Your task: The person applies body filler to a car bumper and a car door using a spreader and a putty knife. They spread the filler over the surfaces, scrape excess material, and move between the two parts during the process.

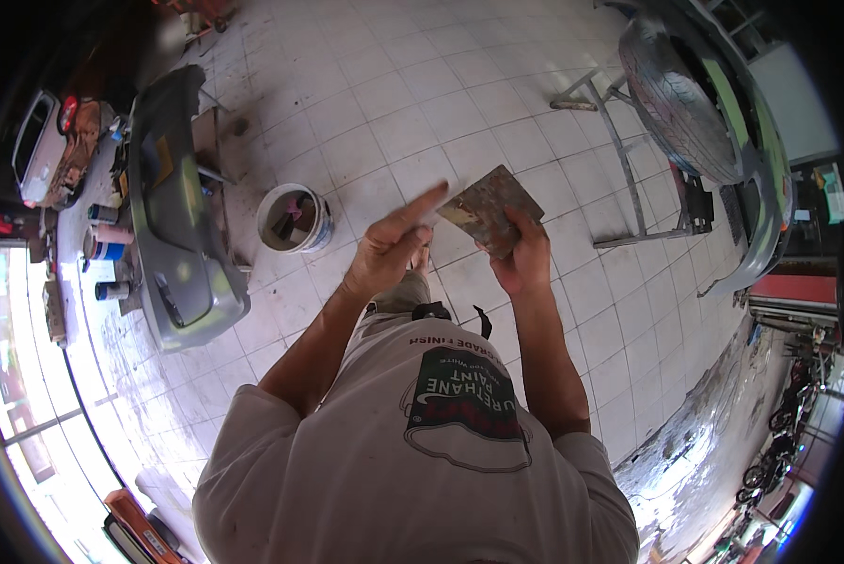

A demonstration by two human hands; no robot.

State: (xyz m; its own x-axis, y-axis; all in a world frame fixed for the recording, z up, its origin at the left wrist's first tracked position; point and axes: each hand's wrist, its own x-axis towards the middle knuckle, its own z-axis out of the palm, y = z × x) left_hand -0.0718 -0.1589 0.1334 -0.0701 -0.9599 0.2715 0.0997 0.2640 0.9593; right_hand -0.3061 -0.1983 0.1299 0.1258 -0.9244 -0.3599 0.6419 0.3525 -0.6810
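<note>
My right hand [521, 254] grips a flat, square, brown-grey piece [493, 209] with a blotchy, stained surface; its material is unclear. The thumb lies near its lower edge and the fingers reach over its right side. Just left of it, my left hand [391, 246] holds nothing. Its index finger is stretched out toward the square piece's left corner, and the thumb sits apart below. Whether the fingertip touches the piece cannot be made out.
A white bucket [320, 228] with objects inside stands on the tiled floor [412, 113], left of my hands. Further left is a grey car bumper [182, 254]. At the right, a metal stand [619, 155] is beside a tyre [676, 99] and another bumper [770, 202]. Cans [110, 242] stand far left.
</note>
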